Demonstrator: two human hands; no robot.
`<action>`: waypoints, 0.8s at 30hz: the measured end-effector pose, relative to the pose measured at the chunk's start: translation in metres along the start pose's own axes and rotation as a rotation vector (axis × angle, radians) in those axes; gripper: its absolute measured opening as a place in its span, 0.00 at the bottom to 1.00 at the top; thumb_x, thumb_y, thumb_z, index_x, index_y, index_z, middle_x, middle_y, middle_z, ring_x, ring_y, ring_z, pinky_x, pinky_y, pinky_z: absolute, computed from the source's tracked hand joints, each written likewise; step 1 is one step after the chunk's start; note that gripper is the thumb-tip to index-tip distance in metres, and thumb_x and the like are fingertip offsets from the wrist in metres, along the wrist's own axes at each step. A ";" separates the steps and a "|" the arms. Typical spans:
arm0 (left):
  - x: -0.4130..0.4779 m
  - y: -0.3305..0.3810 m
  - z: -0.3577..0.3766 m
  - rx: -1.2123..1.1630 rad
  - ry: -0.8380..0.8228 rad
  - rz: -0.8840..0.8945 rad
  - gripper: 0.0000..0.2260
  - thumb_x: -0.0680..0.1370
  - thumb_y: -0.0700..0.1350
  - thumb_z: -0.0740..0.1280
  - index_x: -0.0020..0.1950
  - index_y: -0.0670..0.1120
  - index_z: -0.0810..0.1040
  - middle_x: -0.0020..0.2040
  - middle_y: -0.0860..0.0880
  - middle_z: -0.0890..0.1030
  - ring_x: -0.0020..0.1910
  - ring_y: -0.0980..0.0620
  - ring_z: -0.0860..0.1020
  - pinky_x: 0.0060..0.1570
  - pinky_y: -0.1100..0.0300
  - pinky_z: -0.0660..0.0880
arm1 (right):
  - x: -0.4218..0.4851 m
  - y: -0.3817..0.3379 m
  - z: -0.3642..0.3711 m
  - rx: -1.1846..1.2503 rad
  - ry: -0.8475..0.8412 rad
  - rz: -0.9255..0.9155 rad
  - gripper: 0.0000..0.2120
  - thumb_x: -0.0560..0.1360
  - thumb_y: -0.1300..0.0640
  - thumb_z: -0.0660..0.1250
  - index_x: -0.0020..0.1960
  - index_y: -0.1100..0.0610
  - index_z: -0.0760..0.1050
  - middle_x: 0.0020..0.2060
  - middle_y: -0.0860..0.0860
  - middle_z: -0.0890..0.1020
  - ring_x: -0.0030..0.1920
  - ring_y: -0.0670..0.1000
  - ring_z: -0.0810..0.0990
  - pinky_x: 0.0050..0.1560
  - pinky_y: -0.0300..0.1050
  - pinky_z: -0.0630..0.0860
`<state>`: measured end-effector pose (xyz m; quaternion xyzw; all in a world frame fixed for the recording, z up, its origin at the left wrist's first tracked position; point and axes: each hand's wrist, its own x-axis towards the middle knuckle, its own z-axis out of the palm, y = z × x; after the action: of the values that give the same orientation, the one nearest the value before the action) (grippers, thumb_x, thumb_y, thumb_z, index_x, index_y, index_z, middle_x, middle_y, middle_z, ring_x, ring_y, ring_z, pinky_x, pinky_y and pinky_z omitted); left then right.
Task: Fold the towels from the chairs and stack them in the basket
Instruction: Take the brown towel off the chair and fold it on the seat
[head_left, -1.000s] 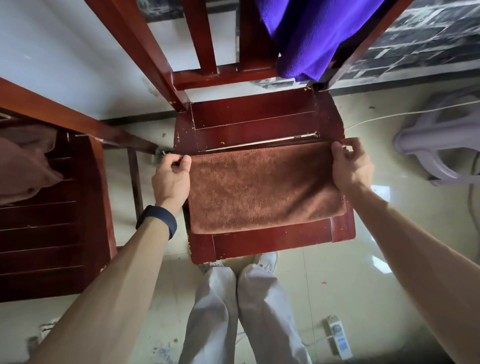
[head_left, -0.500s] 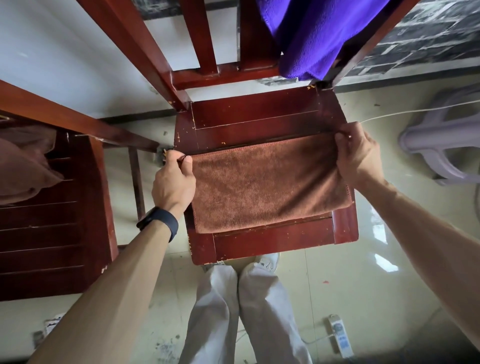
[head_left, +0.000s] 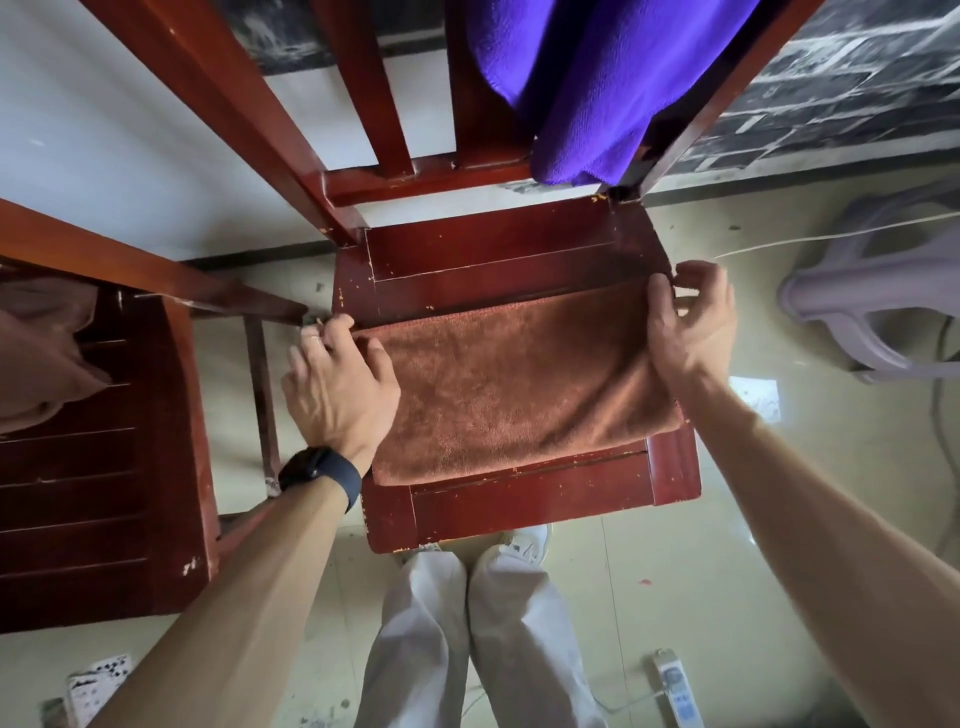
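Folded brown towel (head_left: 519, 384) lying across the middle of the red wooden chair seat (head_left: 530, 499), long sides parallel to the seat's front edge. Left hand (head_left: 337, 384) rests palm-down on the towel's left end, grip loose with fingers at the far left corner. Right hand (head_left: 691, 322) pinches the far right corner. A purple towel (head_left: 597, 83) hangs over the chair back. A second chair (head_left: 93, 493) stands left; beige tiled floor (head_left: 675, 597), a power strip (head_left: 675, 696) near the feet.
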<state>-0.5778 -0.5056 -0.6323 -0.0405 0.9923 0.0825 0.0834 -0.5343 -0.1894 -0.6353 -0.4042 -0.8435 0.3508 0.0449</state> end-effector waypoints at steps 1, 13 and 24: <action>-0.007 0.002 0.003 0.071 0.038 0.096 0.18 0.78 0.51 0.63 0.65 0.46 0.72 0.64 0.40 0.74 0.57 0.38 0.73 0.49 0.46 0.70 | -0.007 0.001 -0.002 0.056 0.037 0.036 0.16 0.79 0.50 0.65 0.61 0.60 0.73 0.56 0.55 0.78 0.45 0.47 0.77 0.53 0.36 0.70; 0.003 0.156 0.019 -0.179 -0.339 0.569 0.23 0.76 0.56 0.66 0.69 0.49 0.71 0.65 0.46 0.76 0.63 0.43 0.74 0.63 0.47 0.71 | -0.087 0.050 -0.022 -0.051 -0.103 0.388 0.11 0.74 0.45 0.69 0.53 0.48 0.76 0.49 0.49 0.77 0.55 0.56 0.78 0.57 0.48 0.75; 0.048 0.252 0.021 -0.052 -0.681 0.608 0.07 0.72 0.53 0.74 0.46 0.54 0.80 0.48 0.49 0.83 0.52 0.47 0.81 0.53 0.56 0.77 | -0.098 0.050 -0.022 0.577 0.034 0.877 0.11 0.69 0.57 0.78 0.45 0.51 0.75 0.39 0.47 0.80 0.36 0.47 0.78 0.42 0.44 0.75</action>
<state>-0.6459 -0.2572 -0.6210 0.2800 0.8727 0.1367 0.3759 -0.4278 -0.2256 -0.6296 -0.6962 -0.4633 0.5480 0.0168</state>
